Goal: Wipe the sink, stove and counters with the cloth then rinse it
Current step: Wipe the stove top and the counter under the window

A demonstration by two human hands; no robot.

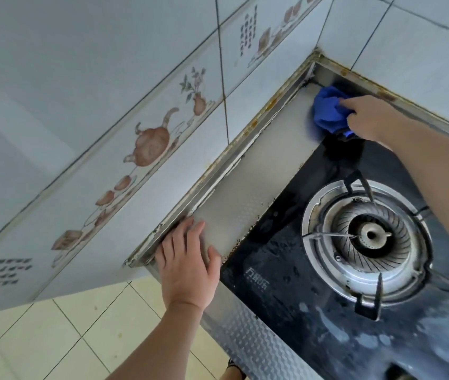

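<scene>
The right hand (371, 116) presses a bunched blue cloth (328, 111) onto the steel tabletop (267, 171) in the far corner, just behind the black glass stove (286, 283); its fingers curl into the fabric, though how firmly they clamp it cannot be told from this angle. The left hand (187, 270) lies flat, fingers spread and straight, on the near left end of the tabletop beside the stove's edge, holding nothing. The right forearm crosses above the burner (368, 237) and covers part of its ring. Brown staining runs along the seam (256, 124) where tabletop meets the tiled wall (135, 149). Pale smears mark the stove glass nearest the camera. Cream floor tiles (61, 330) lie below.
</scene>
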